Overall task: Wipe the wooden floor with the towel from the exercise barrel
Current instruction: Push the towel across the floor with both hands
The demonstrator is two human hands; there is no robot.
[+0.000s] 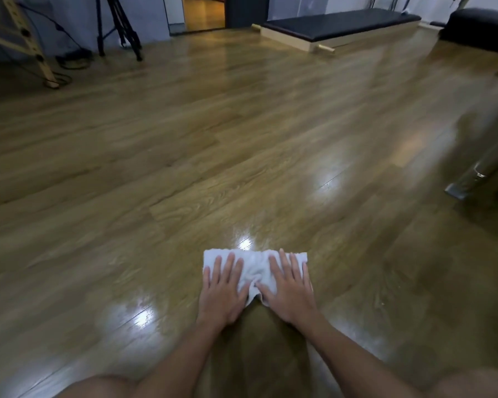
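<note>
1 towel (256, 264), 2 hands: left hand (223, 294), right hand (289, 291), 1 padded bench (339, 21).

Both forearms are bare from the wrists back to the near edge of the view, with no sleeve, watch, bracelet or ring showing. The left hand (222, 294) and the right hand (291, 291) are ungloved, with short, plain nails. At the near corners two rounded bare knees show, left (98, 387) and right (477, 383), with no trouser cloth over them.

Single head view, low, close above the floor (242, 139); forward and downward
</note>
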